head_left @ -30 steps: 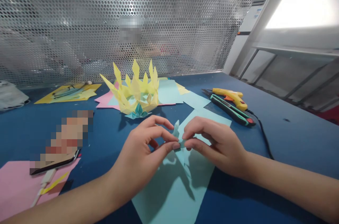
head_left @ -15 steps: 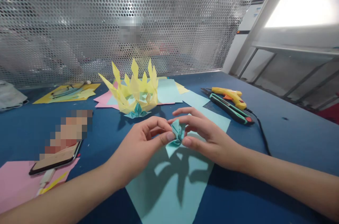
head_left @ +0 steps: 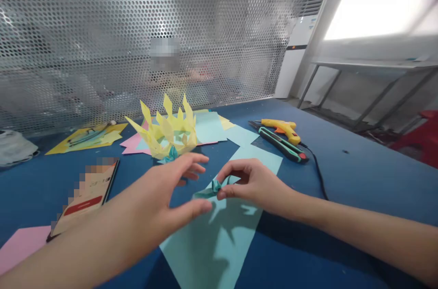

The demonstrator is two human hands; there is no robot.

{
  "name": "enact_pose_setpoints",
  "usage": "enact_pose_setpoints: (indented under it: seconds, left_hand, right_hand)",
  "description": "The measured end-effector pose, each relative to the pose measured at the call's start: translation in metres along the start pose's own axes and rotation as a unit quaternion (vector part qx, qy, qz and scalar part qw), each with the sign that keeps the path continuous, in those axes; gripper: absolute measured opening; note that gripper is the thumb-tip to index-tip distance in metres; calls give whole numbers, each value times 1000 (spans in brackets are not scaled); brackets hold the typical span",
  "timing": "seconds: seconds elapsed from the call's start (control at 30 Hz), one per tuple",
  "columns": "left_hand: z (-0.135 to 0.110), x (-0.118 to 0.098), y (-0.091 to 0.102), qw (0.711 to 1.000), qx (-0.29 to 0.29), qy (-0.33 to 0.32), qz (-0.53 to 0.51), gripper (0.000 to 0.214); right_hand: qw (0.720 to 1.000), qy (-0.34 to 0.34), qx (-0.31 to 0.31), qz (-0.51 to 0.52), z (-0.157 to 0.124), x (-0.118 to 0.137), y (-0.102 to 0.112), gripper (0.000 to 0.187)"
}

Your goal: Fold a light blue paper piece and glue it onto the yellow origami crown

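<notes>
My right hand pinches the folded teal paper, thumb against fingertips. My left hand is spread nearby, thumb well apart.

One left hand and one right hand are counted near. One phone lies left; one glue gun and one utility knife lie right. Farther in stands one yellow crown, and folded teal pieces total two.

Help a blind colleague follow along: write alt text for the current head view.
The right hand pinches a folded teal paper piece above a light-blue sheet; the left hand is open beside it. Behind stands a spiky yellow paper crown; farther right lie a yellow glue gun and a utility knife.
</notes>
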State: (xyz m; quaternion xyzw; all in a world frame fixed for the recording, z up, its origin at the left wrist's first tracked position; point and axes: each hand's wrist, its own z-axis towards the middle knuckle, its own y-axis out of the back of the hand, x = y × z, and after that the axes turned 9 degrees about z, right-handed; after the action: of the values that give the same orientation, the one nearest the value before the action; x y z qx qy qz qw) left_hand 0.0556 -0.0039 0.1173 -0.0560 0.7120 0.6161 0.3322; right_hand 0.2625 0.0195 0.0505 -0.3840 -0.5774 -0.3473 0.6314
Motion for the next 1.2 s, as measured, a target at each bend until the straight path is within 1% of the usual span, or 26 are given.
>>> enact_pose_setpoints:
  seconds: [0.07, 0.1, 0.17, 0.23, 0.3, 0.33, 0.4, 0.47, 0.53, 0.6, 0.67, 0.73, 0.83, 0.97, 1.03, 1.1, 1.2]
  left_hand:
    - [-8, -6, -3, 998, -18, -24, 61, 48]
    - [-13, -7, -7, 997, -3, -30, 74, 40]
    - [-21, -6, -15, 997, 13, -42, 70, 16]
    - [-30, -2, -22, 998, 28, -26, 43, 8]
    - [-38, 4, -29, 999, 47, 7, -13, 9]
    - [-41, 7, -32, 996, 62, 26, -57, 11]
    - [-46, 12, -38, 979, 99, 65, -164, 16]
    - [-47, 15, -44, 954, 124, 97, -254, 21]
    - [-46, 17, -47, 941, 132, 122, -286, 24]
    - [-43, 16, -47, 941, 129, 131, -284, 28]
    - [-40, 13, -46, 941, 128, 131, -283, 28]
    - [-37, 11, -45, 944, 121, 120, -282, 22]
    - [-34, 9, -46, 951, 87, 96, -280, 16]
    - [-32, 12, -48, 942, 49, 113, -314, 18]
    - [-31, 15, -47, 939, 20, 104, -326, 18]
    - [-31, 18, -46, 940, -7, 75, -334, 18]
    - [-32, 22, -45, 944, -26, 31, -329, 21]
  right_hand:
    - [1000, 4, 9, 22, -5, 3, -5, 27]
    - [999, 4, 14, 30, -8, 4, -7, 28]
    - [999, -2, 26, 42, -15, 7, -14, 30]
    - [997, -29, 36, 68, -21, 10, -21, 30]
    - [991, -69, 42, 107, -25, 12, -27, 30]
    - [988, -86, 46, 123, -26, 12, -29, 29]
    - [984, -103, 54, 134, -26, 11, -32, 28]
    - [986, -107, 54, 119, -24, 8, -33, 27]
    - [988, -109, 43, 100, -23, 5, -34, 26]
    - [990, -107, 33, 89, -23, 2, -35, 26]
    - [993, -84, 25, 82, -25, 1, -36, 25]
    - [996, -43, 16, 71, -26, 0, -36, 23]
    - [998, 18, 0, 59, -26, 0, -36, 16]
    - [996, 84, -4, 28, -25, -2, -33, 5]
    - [993, 115, 2, -10, -27, -3, -33, 7]
    - [987, 154, 12, -45, -30, -3, -33, 12]
    - [975, 206, 25, -82, -31, -3, -33, 14]
